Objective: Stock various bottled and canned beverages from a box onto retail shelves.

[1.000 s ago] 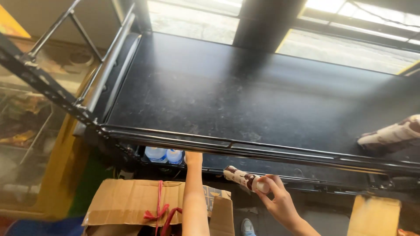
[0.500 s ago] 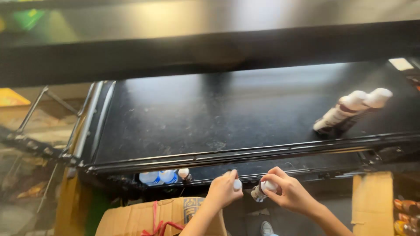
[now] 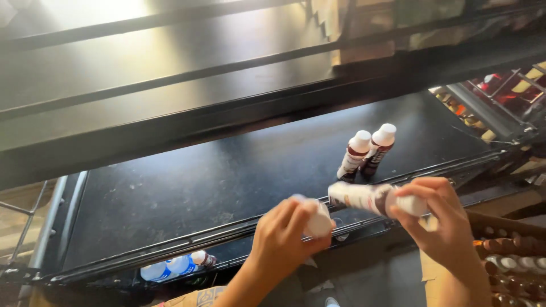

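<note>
Head view: the left hand (image 3: 284,241) curls its fingers around a white-capped bottle (image 3: 318,222) while the right hand (image 3: 446,219) grips a brown-labelled bottle (image 3: 369,197) at the black shelf's (image 3: 199,182) front edge, two upright bottles (image 3: 367,150) standing beyond.

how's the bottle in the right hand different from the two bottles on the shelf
The held bottle lies sideways in the right hand, off the shelf; the shelf bottles stand on it, side by side. The hand covers the held bottle's cap; the shelf bottles' white caps show. All three share a white and brown look.
</note>
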